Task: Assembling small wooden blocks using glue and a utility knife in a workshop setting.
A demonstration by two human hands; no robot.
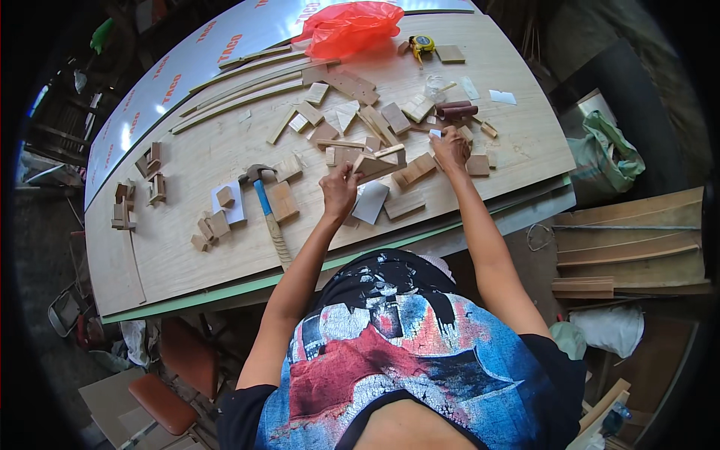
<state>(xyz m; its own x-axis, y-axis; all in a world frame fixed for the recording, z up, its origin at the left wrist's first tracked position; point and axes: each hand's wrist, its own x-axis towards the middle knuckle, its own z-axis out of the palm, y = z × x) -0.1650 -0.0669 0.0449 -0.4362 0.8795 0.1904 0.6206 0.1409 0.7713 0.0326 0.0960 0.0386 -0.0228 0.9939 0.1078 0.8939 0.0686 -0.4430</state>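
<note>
My left hand [339,191] is closed on a small wooden assembly [379,165] made of joined pieces, held just above the table. To its right, my right hand [452,150] has its fingers closed at a small white object [435,133], whose kind I cannot make out. Wooden blocks lie around both hands, among them a long block [414,171] between them. Below the assembly is a white sheet [370,202], and beyond my right hand rests a dark reddish roll [457,110].
A hammer [262,196] with a blue handle lies left of my left hand. Small wooden assemblies [124,206] stand at the far left. Long wood strips [240,90], a red plastic bag [349,30] and a yellow tape measure [422,46] lie at the back of the table [180,255].
</note>
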